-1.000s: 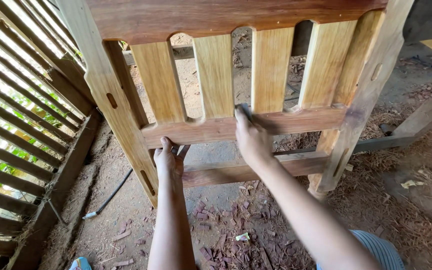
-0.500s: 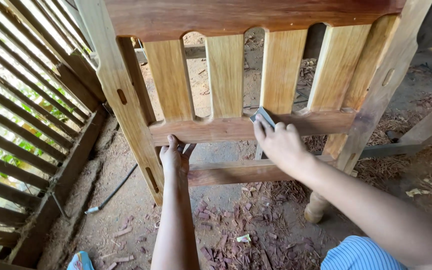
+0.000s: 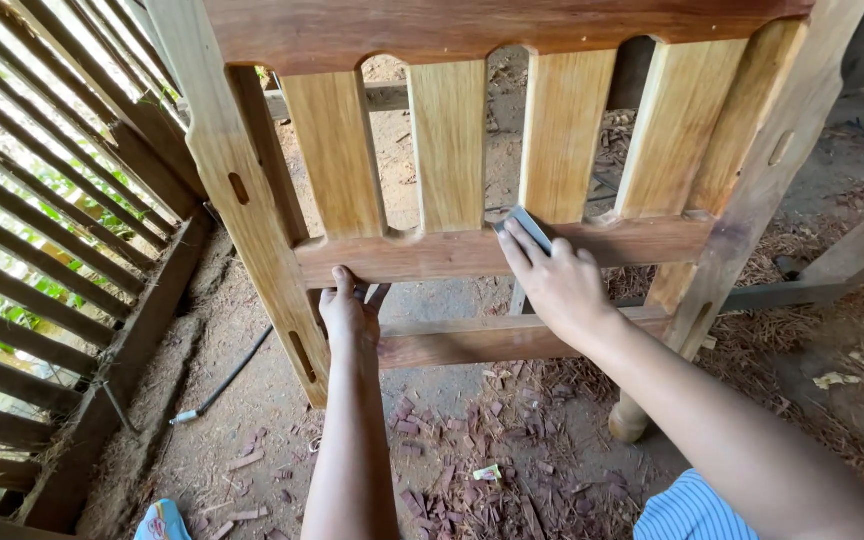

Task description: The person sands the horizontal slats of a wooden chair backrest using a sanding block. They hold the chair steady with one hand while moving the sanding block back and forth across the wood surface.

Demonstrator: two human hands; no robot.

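A wooden slatted frame [image 3: 452,150] with vertical slats and a horizontal rail stands upright in front of me. My left hand [image 3: 350,312] grips the underside of the middle rail [image 3: 652,240] near the left post. My right hand [image 3: 555,285] presses a small grey sanding block [image 3: 529,227] against the rail at the foot of a slat.
A slatted wooden wall [image 3: 42,260] runs along the left. Wood chips and shavings [image 3: 472,440] litter the dirt floor under the frame. A dark cable [image 3: 227,375] lies on the ground at the left. A lower crossbar [image 3: 482,340] spans the frame.
My right hand with the sanding block has slid along the rail from the middle toward the right, then back a little. The left hand stays on the rail.
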